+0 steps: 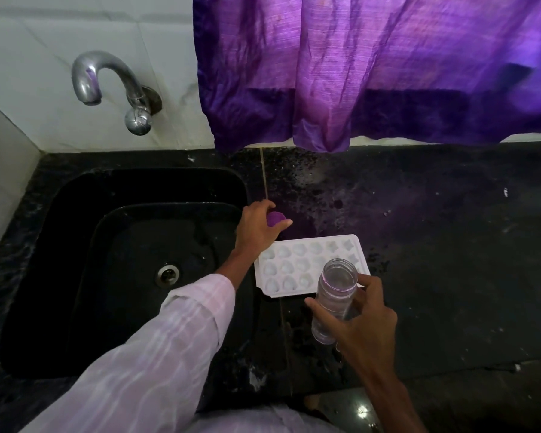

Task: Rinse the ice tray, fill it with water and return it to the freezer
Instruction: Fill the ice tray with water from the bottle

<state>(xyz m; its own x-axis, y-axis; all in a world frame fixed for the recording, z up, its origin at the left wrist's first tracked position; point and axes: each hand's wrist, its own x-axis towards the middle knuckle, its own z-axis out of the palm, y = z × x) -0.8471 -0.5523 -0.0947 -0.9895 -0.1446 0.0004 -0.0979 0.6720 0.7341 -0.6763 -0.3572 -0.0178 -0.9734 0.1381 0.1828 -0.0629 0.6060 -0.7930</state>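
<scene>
Your ice tray [310, 264] lies flat on the counter [450, 245], with its left short edge just beside the right rim of the sink [122, 245]. Its near left corner sits close to the seam [264, 179] that runs front to back across the counter. You cannot tell whether the tray's compartments hold water.

Your left hand [260, 229] is at the sink's right rim, just behind the tray's far left corner, with its fingers curled round a purple cap [275, 218]. Whether the cap touches the counter cannot be told.

Your right hand [363, 320] grips a clear bottle [334, 295], thumb on one side and fingers wrapped round the other. The bottle is uncapped and tilted, and its open mouth is over the tray's near right corner.

Open room:
- Right of the tray, the counter runs broad and dark, with scattered wet spots.
- Behind the tray, there is bare counter as far as the wall, where the hem of a purple curtain [356, 67] hangs just above the back edge.
- Left of the tray, the sink basin is open, with its drain [168, 274] near the middle.
- The faucet [107, 85] is mounted on the wall behind the sink, well apart from both hands.
</scene>
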